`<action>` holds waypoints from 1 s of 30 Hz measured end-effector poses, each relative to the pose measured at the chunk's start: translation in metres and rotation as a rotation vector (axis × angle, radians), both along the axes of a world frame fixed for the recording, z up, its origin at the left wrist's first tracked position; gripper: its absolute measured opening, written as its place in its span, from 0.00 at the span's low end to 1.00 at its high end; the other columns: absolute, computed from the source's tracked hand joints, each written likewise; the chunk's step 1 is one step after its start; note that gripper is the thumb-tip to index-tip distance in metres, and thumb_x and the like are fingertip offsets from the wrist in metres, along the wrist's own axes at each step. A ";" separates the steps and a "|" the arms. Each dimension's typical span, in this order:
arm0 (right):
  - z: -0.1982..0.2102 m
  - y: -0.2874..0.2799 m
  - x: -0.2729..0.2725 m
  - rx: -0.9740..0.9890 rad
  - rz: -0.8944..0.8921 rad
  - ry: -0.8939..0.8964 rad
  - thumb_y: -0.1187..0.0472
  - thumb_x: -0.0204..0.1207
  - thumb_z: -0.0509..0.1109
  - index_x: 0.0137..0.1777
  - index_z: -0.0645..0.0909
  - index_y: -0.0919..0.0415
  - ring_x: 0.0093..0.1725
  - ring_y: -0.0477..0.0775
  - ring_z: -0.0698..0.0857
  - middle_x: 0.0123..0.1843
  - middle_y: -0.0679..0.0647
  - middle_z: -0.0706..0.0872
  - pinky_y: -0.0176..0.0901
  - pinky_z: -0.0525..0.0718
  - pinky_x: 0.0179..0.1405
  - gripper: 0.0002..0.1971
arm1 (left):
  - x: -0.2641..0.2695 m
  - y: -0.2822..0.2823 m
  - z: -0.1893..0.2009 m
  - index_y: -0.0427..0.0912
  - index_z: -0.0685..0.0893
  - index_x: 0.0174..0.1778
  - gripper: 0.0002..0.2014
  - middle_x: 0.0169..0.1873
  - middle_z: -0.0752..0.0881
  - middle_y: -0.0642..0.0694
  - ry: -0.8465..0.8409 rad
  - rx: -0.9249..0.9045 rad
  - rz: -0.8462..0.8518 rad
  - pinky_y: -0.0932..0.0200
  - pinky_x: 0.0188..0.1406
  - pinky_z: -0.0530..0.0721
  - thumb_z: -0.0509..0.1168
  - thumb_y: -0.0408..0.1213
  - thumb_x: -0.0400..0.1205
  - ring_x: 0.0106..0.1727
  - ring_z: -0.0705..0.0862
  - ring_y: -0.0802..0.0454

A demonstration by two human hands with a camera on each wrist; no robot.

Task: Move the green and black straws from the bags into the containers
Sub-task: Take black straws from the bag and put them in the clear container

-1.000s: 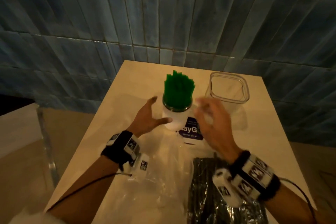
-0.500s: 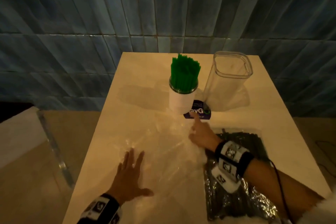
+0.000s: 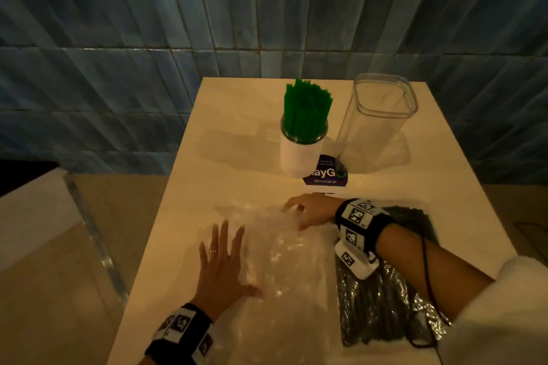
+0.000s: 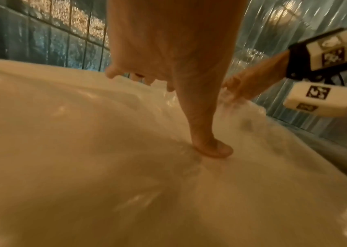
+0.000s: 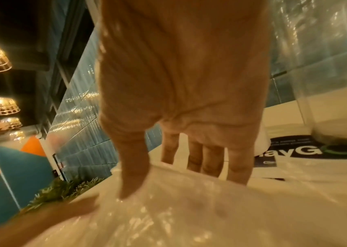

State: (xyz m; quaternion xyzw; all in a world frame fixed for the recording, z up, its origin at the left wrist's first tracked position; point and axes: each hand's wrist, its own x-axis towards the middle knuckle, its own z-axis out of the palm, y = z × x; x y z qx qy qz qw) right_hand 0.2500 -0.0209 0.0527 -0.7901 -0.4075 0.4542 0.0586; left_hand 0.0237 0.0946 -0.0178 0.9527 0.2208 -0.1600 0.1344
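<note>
With green straws [image 3: 307, 111] standing in the white cup [image 3: 299, 154], both flat, open hands, left hand [image 3: 222, 267] and right hand [image 3: 311, 210], are pressing the empty clear bag [image 3: 284, 252]; next is probably emptying the bagged black straws [image 3: 382, 302] into the clear container [image 3: 376, 124].

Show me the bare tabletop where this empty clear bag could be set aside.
Free: the strip left of the white cup holding green straws, up to the table back edge. Crowded: the near half, with the empty bag and the bag of black straws.
</note>
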 end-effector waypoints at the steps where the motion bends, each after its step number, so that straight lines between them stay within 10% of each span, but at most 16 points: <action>1: 0.001 0.007 0.001 0.012 -0.024 0.031 0.52 0.74 0.73 0.75 0.68 0.52 0.69 0.55 0.76 0.71 0.55 0.77 0.44 0.71 0.66 0.30 | -0.002 -0.003 -0.005 0.40 0.46 0.82 0.70 0.80 0.47 0.30 0.045 -0.038 0.019 0.30 0.68 0.57 0.50 0.86 0.52 0.80 0.47 0.33; 3: -0.001 0.027 -0.002 0.016 -0.030 0.048 0.39 0.72 0.70 0.78 0.63 0.52 0.73 0.56 0.72 0.76 0.54 0.72 0.47 0.68 0.71 0.38 | -0.007 -0.011 -0.014 0.40 0.29 0.77 0.70 0.77 0.28 0.37 0.094 -0.115 0.051 0.35 0.73 0.40 0.48 0.86 0.52 0.78 0.30 0.38; 7: -0.015 0.071 -0.015 -0.018 0.098 -0.079 0.41 0.76 0.66 0.68 0.78 0.64 0.66 0.61 0.79 0.68 0.59 0.80 0.49 0.77 0.65 0.29 | -0.014 -0.019 -0.021 0.39 0.23 0.73 0.69 0.74 0.22 0.40 0.098 -0.109 0.069 0.44 0.74 0.32 0.50 0.86 0.56 0.77 0.26 0.39; 10: -0.023 0.083 -0.010 0.112 -0.016 -0.202 0.51 0.77 0.69 0.56 0.84 0.65 0.54 0.64 0.85 0.58 0.61 0.85 0.52 0.84 0.56 0.18 | -0.016 -0.019 -0.022 0.44 0.24 0.75 0.69 0.75 0.23 0.42 0.048 -0.124 0.088 0.47 0.75 0.32 0.51 0.87 0.55 0.77 0.26 0.41; 22: -0.015 -0.061 0.076 0.081 -0.137 -0.360 0.50 0.82 0.60 0.67 0.78 0.58 0.66 0.60 0.78 0.68 0.57 0.80 0.51 0.75 0.68 0.19 | -0.004 -0.026 -0.013 0.38 0.34 0.79 0.64 0.78 0.29 0.39 0.007 -0.006 0.244 0.40 0.77 0.33 0.33 0.85 0.59 0.79 0.29 0.42; 27: -0.038 -0.101 0.089 0.110 -0.248 -0.199 0.55 0.81 0.63 0.67 0.80 0.60 0.67 0.58 0.79 0.69 0.58 0.81 0.41 0.71 0.66 0.17 | 0.026 -0.098 -0.005 0.49 0.50 0.83 0.48 0.82 0.46 0.40 -0.202 0.015 -0.148 0.44 0.76 0.38 0.48 0.76 0.73 0.82 0.39 0.43; 30: -0.038 -0.110 0.087 0.270 -0.316 -0.177 0.56 0.79 0.67 0.58 0.85 0.60 0.60 0.56 0.83 0.60 0.57 0.87 0.36 0.73 0.57 0.13 | 0.036 -0.117 -0.018 0.59 0.39 0.80 0.51 0.81 0.34 0.43 -0.098 -0.024 -0.102 0.37 0.76 0.31 0.48 0.81 0.67 0.78 0.26 0.48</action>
